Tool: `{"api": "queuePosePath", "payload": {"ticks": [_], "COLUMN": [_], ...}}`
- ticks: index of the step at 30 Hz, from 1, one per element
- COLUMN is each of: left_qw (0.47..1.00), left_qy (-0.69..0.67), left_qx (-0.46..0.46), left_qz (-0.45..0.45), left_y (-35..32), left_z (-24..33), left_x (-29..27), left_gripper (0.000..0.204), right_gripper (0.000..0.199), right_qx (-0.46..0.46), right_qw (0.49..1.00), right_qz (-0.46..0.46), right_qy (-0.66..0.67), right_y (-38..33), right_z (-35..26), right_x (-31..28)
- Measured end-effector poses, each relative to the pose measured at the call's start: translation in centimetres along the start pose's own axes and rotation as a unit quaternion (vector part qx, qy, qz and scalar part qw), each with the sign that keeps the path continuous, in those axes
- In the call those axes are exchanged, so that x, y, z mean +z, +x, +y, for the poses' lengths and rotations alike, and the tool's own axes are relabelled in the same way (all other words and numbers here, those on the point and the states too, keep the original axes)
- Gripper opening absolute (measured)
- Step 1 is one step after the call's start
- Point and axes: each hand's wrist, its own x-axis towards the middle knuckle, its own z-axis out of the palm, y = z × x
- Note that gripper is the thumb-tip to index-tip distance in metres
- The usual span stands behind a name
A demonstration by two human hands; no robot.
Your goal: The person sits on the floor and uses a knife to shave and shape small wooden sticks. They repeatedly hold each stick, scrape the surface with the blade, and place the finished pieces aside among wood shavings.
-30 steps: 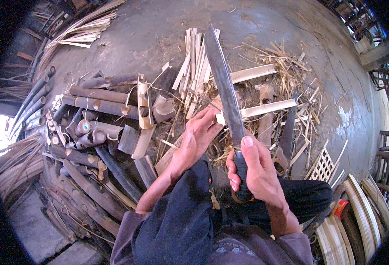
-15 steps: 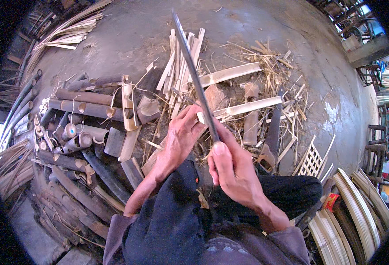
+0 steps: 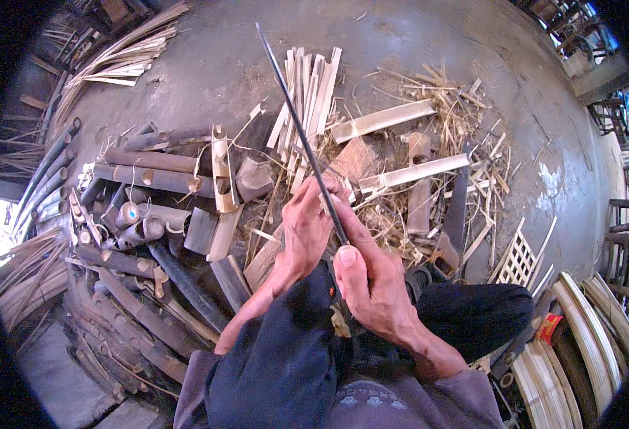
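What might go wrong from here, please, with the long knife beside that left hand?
The long knife passes close by the fingers of the left hand, so a slip could cut them. The right hand grips it just above the dark trousers, so a stray stroke might reach a leg. The saw lies on the floor near the right knee, where shifting could bring a scrape.

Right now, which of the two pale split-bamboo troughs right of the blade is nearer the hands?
The lower pale bamboo trough: its left end is by the left hand; it crosses the brown bamboo tube. The upper pale trough lies farther off.
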Motion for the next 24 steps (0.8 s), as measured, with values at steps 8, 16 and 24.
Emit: {"api": "queuePosePath", "payload": {"ticks": [8,16,24], "left_qw": [0.985,0.960,0.934], "left_qy": [0.141,0.250,0.241], "left_qx": [-0.071,-0.053,-0.056], "left_qz": [0.071,0.116,0.259], "left_y": [-3.6,-3.0,-3.2], "left_z": [-0.9,5.6,4.7], "left_x": [-2.6,-4.6,-6.1], "left_gripper": [0.037,0.036,0.039], "right_gripper": [0.063,0.033,0.032], "right_qx": [0.062,0.025,0.037], "right_qw": [0.998,0.998,0.997], "right_qz": [-0.003,-0.008,-0.062], "right_qy": [-0.032,-0.051,-0.034], "right_y": [0.7,0.7,1.4], "right_z": [2.8,12.0,13.7], "right_x": [1.3,4.8,5.4]}}
